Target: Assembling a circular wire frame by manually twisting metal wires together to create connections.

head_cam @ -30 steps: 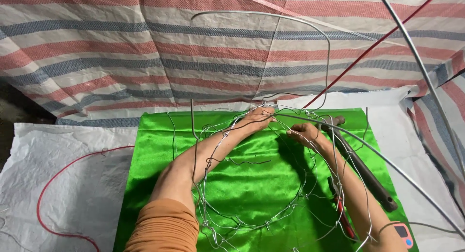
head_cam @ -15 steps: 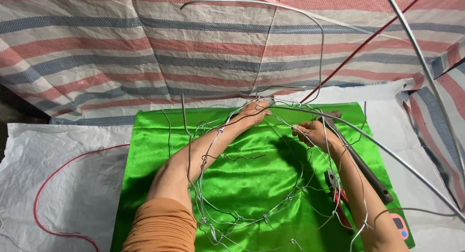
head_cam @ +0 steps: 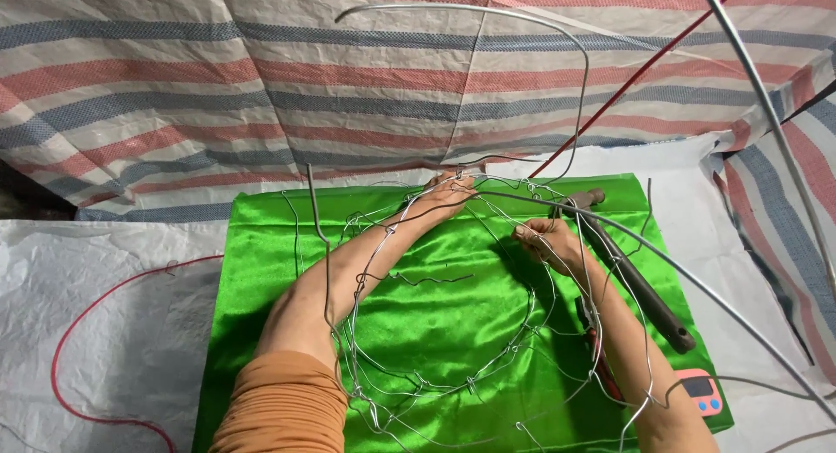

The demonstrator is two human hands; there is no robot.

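Both hands barely shift since earlier, left hand pinching the far rim of the wire frame to steady it, right hand gripping a strand beside the hammer, frame ringing both forearms on green cloth.

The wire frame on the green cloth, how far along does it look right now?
Done: the wire frame already has rings joined by twisted ties over the green cloth. In hand: the left hand grips the far rim, and the right hand pinches a wire near it. Left: loose wire ends still stick out, and a long thick wire arches free above. The hammer lies unused.
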